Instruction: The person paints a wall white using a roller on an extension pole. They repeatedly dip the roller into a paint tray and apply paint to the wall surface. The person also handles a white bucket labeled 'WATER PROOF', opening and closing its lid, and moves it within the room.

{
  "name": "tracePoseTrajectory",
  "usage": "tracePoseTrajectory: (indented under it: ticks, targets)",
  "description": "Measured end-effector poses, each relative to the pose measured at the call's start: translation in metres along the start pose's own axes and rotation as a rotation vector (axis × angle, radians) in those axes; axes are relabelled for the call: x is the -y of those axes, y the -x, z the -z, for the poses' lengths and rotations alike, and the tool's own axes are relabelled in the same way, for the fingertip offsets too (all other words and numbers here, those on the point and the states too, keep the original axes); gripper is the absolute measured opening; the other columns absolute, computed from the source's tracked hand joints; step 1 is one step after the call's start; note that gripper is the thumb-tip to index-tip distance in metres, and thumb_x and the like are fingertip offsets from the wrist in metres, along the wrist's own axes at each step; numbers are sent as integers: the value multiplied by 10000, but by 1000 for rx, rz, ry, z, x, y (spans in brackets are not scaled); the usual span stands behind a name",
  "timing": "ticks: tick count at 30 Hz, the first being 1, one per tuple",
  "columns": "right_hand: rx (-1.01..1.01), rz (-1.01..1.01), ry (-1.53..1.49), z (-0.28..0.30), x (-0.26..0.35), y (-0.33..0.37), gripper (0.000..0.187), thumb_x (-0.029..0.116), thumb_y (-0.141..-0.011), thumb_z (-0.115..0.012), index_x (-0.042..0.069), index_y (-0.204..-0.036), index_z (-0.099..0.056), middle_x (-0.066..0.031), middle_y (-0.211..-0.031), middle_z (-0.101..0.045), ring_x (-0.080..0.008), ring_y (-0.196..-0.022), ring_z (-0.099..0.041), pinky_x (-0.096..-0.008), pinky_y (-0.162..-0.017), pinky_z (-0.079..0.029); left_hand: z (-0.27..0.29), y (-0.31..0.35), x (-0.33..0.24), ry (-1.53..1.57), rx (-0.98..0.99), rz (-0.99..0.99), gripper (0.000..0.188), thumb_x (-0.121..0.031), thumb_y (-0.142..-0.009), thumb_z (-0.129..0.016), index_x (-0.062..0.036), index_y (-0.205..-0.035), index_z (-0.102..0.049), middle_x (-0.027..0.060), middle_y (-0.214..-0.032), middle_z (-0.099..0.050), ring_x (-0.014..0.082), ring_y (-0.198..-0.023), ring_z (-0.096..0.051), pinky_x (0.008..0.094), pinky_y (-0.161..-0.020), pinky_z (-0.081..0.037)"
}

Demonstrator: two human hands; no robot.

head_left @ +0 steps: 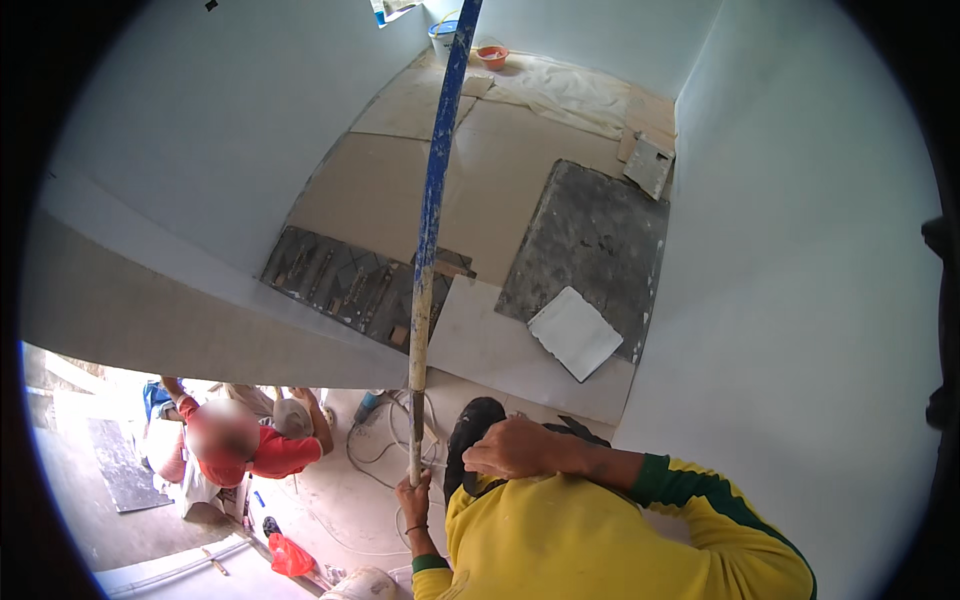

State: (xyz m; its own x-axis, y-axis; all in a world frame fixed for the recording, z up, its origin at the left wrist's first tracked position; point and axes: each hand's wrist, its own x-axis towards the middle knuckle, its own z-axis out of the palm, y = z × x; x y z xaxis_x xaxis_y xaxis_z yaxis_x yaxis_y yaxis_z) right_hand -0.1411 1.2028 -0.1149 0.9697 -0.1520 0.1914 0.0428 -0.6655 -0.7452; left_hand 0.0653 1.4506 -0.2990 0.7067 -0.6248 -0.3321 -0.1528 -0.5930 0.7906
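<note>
My left hand [414, 499] is wrapped round the lower end of a long pole [432, 215]. The pole is blue and paint-splashed above, pale and worn lower down. It rises past the upper edge of the view, so its far end is out of sight. In front of my yellow shirt, my right hand [510, 447] is closed, apart from the pole. Its fingers are curled in, and what they hold, if anything, is hidden.
A person in red [278, 450] crouches at left beyond a low curved wall [180, 290]. A corded power tool [368, 405] lies near my feet. Ahead are a white board [576, 333] on a dark sheet [590, 240], a bucket [444, 40] and an orange basin [493, 57].
</note>
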Motion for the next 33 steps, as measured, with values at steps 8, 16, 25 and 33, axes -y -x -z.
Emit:
tracePoseTrajectory:
  ticks: [8,16,25,33]
  targets:
    - [55,57,147,53,-57,-57,182,242,-883,-584,68,-829,-581,-113,-715,-639,-336,-701,-647,-451,-623,-493,-34,-63,6,71,-6,-7,273,-220,-828,-717,-2,-683,-639,13,-533,-534,99,-493,-497,315,-467,-381]
    - [159,300,344,78,-151,-204,149,158,-815,-557,52,-882,-637,-76,-830,-640,-266,-855,-632,-407,-720,-503,-68,-160,-24,-301,24,-15,566,-514,-797,-709,44,-874,-656,318,-807,-619,512,-814,-593,536,-679,-473]
    - [865,213,409,137,-269,-334,241,249,-802,-565,75,-892,-705,-165,-921,-701,-331,-862,-674,-510,-756,-500,-139,-238,-75,-169,-61,286,360,-444,-836,-667,-92,-901,-700,206,-871,-668,403,-861,-619,486,-765,-479]
    - [946,372,324,180,-305,-397,264,249,-825,-544,44,-803,-710,-170,-749,-681,-338,-730,-673,-474,-635,-536,-193,-302,-83,-248,-406,263,350,-393,-899,-575,-69,-913,-705,181,-887,-687,379,-872,-635,450,-773,-502]
